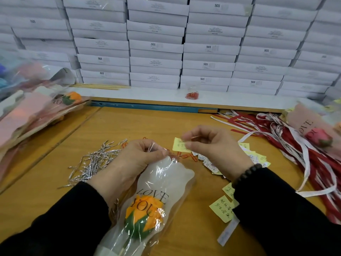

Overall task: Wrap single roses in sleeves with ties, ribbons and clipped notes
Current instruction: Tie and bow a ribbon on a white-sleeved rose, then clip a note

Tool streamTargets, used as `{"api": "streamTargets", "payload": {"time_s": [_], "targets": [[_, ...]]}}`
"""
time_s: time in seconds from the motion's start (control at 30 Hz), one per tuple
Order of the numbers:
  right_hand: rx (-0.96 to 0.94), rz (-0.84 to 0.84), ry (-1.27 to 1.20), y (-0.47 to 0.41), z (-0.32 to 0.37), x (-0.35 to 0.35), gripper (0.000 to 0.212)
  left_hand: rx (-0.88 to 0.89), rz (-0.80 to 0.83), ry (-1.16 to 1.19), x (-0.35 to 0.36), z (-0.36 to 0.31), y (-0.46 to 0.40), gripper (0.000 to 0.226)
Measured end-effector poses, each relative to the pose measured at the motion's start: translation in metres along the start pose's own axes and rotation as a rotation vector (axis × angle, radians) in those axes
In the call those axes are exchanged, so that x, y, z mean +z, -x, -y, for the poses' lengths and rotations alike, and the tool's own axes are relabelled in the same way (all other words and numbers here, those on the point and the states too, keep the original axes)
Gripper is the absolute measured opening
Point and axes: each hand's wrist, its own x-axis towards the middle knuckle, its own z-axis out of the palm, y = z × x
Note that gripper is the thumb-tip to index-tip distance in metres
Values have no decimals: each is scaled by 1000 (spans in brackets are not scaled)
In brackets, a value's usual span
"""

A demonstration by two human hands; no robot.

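Sleeved roses (36, 111) lie in a pile at the far left of the wooden table (147, 126), one with an orange bud on top. Near them, to the right, is a heap of silver twist ties (94, 159). The left hand (140, 156) pinches the upper rim of the clear sleeve (166, 182), which is printed "LOVE YOU" and holds the orange rose (144, 215), bud toward the person, stem running off the bottom edge. The right hand (208, 145) pinches a small yellow note (180, 145) together with something thin, probably a red paper clip; I cannot see it clearly. So the step in hand seems to be the clipping of the note onto the sleeve rim. The next move asks to bring note and rim together and slide the clip over both layers, without tearing the thin film. More red clips (186, 156) lie loose between the hands, and further yellow notes (223, 207) lie under the right wrist. On the right is a tangle of red and white ribbons (295, 145), with a finished pink rose (317, 135) upon it. Behind the table runs a white ledge (147, 95) with a small heap of red clips (192, 95), and behind it a wall of stacked white boxes (156, 47)
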Motion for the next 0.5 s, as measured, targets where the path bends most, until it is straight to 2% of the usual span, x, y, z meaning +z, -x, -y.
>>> {"api": "streamTargets", "payload": {"time_s": [0.1, 0.23, 0.5], "targets": [[8, 41, -38, -6, 3, 13, 20, 2, 1, 5, 1, 1, -1, 7], [29, 53, -55, -7, -4, 26, 16, 9, 4, -21, 3, 1, 0, 27], [-14, 46, -37, -5, -10, 28, 15, 20, 3, -46, 3, 0, 1, 16]]}}
